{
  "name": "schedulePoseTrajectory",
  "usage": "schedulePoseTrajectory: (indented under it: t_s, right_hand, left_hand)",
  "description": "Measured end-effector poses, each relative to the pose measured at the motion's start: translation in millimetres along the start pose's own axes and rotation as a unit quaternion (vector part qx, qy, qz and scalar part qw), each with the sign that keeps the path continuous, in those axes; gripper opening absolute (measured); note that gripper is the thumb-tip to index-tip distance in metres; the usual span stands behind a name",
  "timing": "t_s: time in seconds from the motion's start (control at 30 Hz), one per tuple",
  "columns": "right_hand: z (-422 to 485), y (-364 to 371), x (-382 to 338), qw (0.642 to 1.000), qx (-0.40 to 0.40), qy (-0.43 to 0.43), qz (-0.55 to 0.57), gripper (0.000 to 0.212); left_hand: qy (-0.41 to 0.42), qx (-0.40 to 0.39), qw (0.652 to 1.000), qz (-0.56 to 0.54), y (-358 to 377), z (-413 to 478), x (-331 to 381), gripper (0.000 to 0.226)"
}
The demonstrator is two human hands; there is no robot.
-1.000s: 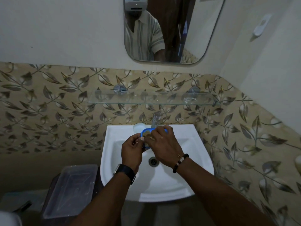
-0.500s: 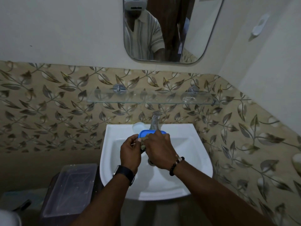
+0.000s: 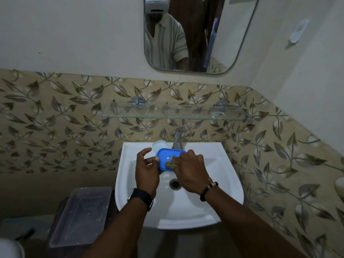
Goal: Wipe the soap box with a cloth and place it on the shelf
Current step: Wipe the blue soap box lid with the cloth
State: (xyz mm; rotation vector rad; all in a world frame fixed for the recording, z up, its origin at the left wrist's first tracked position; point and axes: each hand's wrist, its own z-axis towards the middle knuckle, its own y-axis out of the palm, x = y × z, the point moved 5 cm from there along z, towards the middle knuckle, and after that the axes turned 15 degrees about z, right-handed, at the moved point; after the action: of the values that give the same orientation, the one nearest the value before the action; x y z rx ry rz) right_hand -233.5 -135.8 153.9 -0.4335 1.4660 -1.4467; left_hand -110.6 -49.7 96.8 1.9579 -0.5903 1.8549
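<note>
Right hand covers most of the cloth and the soap box's right end, left hand hides its left edge, the mirror is cut by the top edge, the clear tub contents too dim to tell.

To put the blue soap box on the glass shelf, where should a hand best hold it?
Probably by the two long rims of the soap box, fingers coming from the near side. It is a shallow oval tray tilted toward the camera. The left hand already pinches its left end, and the right hand presses the cloth inside.
</note>
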Motion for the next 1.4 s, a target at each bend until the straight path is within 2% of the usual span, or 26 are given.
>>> schedulePoseTrajectory:
  t_s: [0.07, 0.13, 0.2, 0.3, 0.4, 0.5, 0.67, 0.9, 0.97, 1.07, 1.17, 1.27, 1.4]
  right_hand:
    - [-8, -2, 6, 0.987, 0.021, 0.003, 0.157, 0.025]
    - [-16, -5, 11, 0.969, 0.062, -0.016, 0.238, 0.024]
    - [-22, -3, 9, 0.974, 0.062, -0.076, 0.204, 0.03]
    - [-30, 9, 7, 0.982, 0.041, -0.174, 0.064, 0.045]
    - [-29, 14, 10, 0.972, 0.042, -0.228, -0.024, 0.054]
    - [-28, 13, 16, 0.955, 0.042, -0.283, -0.079, 0.052]
    - [-20, 0, 27, 0.95, 0.058, -0.303, -0.046, 0.037]
    - [-19, 4, 19, 0.955, 0.048, -0.292, 0.004, 0.04]
    - [-19, -1, 15, 0.956, 0.05, -0.285, 0.041, 0.034]
    - [-15, -13, 19, 0.957, 0.068, -0.258, 0.113, 0.033]
    - [-8, -22, 28, 0.957, 0.062, -0.191, 0.21, 0.036]
    - [-9, -27, 27, 0.947, 0.084, -0.172, 0.259, 0.035]
    - [-13, -30, 11, 0.953, 0.106, -0.216, 0.184, 0.037]
  left_hand:
    - [-0.028, -0.024, 0.999, -0.008, -1, 3, -1, 0.037]
    - [-0.058, -0.053, 0.997, -0.02, 0, 5, 1, 0.033]
    - [-0.087, -0.066, 0.993, -0.033, 0, 7, 4, 0.029]
    - [-0.134, -0.082, 0.986, -0.06, 2, 5, 6, 0.031]
    - [-0.155, -0.114, 0.979, -0.061, 5, 1, 9, 0.031]
    - [-0.172, -0.123, 0.975, -0.066, 1, 2, 10, 0.027]
    - [-0.204, -0.119, 0.968, -0.087, -10, 9, 9, 0.024]
    - [-0.255, -0.174, 0.945, -0.106, -17, 8, 9, 0.025]
    - [-0.211, -0.212, 0.953, -0.05, -18, 7, 10, 0.026]
    - [-0.034, -0.237, 0.965, 0.108, -21, 7, 20, 0.023]
    - [0.093, -0.236, 0.957, 0.14, -23, 7, 32, 0.023]
    - [0.113, -0.273, 0.95, 0.101, -15, 0, 44, 0.029]
    - [0.138, -0.263, 0.95, 0.101, -2, -5, 56, 0.04]
